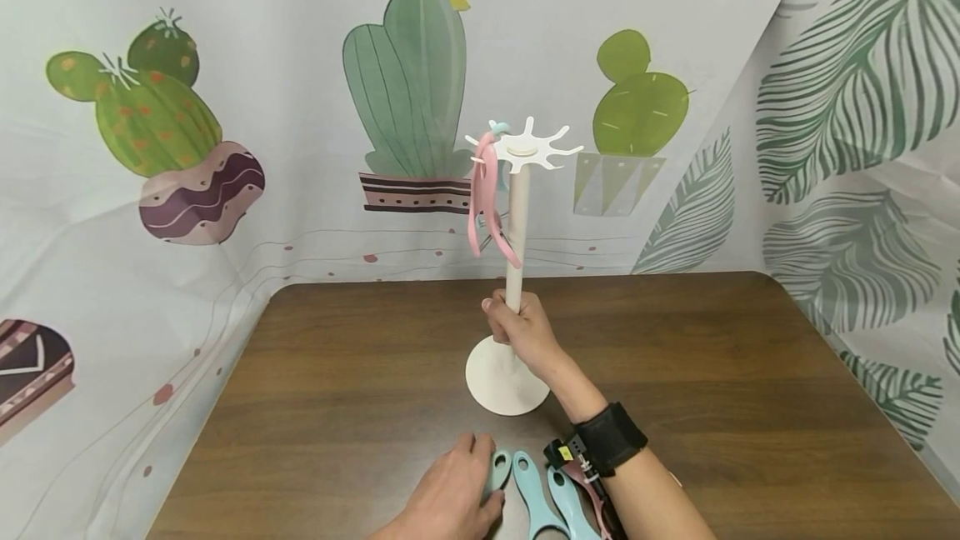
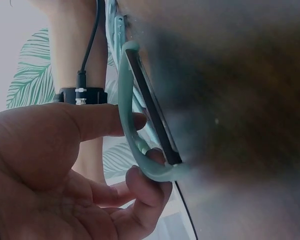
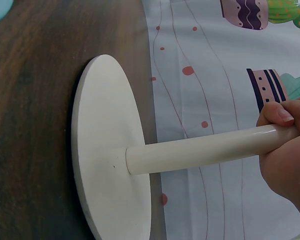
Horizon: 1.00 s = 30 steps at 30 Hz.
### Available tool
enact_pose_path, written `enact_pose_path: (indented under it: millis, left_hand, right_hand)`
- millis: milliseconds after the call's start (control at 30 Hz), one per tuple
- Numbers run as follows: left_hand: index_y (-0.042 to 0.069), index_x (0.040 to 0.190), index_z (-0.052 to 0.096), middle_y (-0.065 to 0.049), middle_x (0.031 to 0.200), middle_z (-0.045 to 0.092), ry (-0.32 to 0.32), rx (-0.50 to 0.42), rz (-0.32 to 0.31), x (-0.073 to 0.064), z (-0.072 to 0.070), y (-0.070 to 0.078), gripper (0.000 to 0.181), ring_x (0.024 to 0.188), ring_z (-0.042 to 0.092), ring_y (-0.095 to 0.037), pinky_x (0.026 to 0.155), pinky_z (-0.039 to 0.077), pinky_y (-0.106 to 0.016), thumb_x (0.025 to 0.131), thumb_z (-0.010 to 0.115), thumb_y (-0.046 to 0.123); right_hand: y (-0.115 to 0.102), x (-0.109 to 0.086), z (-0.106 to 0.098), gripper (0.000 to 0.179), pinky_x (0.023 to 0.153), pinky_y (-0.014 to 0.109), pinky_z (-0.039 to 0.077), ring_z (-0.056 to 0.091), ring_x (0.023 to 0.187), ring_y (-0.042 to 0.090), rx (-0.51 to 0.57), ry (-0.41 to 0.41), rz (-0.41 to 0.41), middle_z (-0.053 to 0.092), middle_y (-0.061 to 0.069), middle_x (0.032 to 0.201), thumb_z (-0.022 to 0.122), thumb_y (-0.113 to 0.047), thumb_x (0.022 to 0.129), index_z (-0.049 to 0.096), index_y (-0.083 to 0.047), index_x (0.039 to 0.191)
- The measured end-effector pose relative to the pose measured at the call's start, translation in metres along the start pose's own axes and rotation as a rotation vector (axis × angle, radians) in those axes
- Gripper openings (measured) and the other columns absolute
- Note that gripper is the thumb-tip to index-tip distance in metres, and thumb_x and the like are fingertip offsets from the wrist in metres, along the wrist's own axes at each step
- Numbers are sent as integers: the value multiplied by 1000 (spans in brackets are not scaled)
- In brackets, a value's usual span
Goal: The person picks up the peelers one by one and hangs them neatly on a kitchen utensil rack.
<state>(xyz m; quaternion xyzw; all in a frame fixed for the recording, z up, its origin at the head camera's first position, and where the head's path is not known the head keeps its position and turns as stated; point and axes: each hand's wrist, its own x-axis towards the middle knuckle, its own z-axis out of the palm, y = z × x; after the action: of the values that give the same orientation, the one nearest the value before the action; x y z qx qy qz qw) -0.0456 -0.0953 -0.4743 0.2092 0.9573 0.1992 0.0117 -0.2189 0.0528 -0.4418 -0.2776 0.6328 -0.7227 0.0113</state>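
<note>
My right hand grips the pole of a white stand low down, just above its round base. Pink peelers and a light blue one hang from the left side of the stand's hooked top. At the table's near edge my left hand holds a pale green peeler. In the left wrist view, fingers curl at the green peeler's forked head, beside its dark blade. The right wrist view shows the stand's base and right hand round the pole.
Light blue peelers and a pink one lie right of the left hand, partly under the right forearm. The brown wooden table meets a cloth backdrop printed with cacti and leaves. A black band with a camera circles the right wrist.
</note>
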Motion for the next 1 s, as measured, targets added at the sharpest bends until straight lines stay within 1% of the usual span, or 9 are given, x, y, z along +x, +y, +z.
enact_pose_path:
  millis: [133, 300, 567, 733, 867, 1000]
  left_hand:
    - [6, 102, 55, -1, 88, 48, 26, 0, -8, 0, -3, 1, 40, 63, 48, -9, 53, 42, -27, 83, 86, 23]
    - [6, 103, 55, -1, 90, 49, 59, -8, -2, 0, -8, 1, 41, 64, 52, -12, 53, 43, -28, 83, 86, 22]
    - [6, 109, 59, -1, 99, 55, 88, -100, -10, -1, -19, 3, 39, 72, 53, -8, 58, 47, -26, 85, 86, 20]
    - [8, 115, 61, -1, 105, 57, 166, -121, 0, 1, -29, 7, 38, 76, 59, -12, 63, 52, -30, 88, 85, 21]
    - [10, 120, 61, 2, 107, 58, 253, -129, 13, 2, -36, 10, 42, 78, 60, -11, 67, 54, -30, 88, 85, 21]
    - [10, 121, 60, 2, 104, 57, 347, -128, 33, 3, -43, 14, 45, 78, 59, -8, 68, 53, -27, 85, 86, 19]
  right_hand:
    - [0, 0, 0, 41, 48, 22, 25, 31, 49, 7, -7, 2, -1, 36, -8, 54, 51, -6, 104, 39, -1, 66]
    - [0, -1, 0, 41, 48, 22, 25, 31, 49, 8, -21, 3, -2, 36, -7, 53, 51, -6, 104, 39, -1, 65]
    - [0, -1, 0, 42, 48, 22, 24, 31, 48, 8, -25, 1, -8, 35, -7, 53, 50, -6, 105, 40, 0, 65]
    - [1, -1, 0, 42, 48, 22, 25, 32, 48, 8, -34, 7, -3, 36, -7, 53, 51, -6, 105, 40, 0, 65]
    - [1, -1, 0, 42, 48, 22, 25, 32, 49, 8, -33, 4, 0, 36, -7, 53, 51, -7, 106, 40, 0, 66]
    - [1, -1, 0, 42, 48, 22, 25, 31, 49, 8, -23, 5, 3, 36, -7, 54, 51, -9, 106, 40, 0, 66]
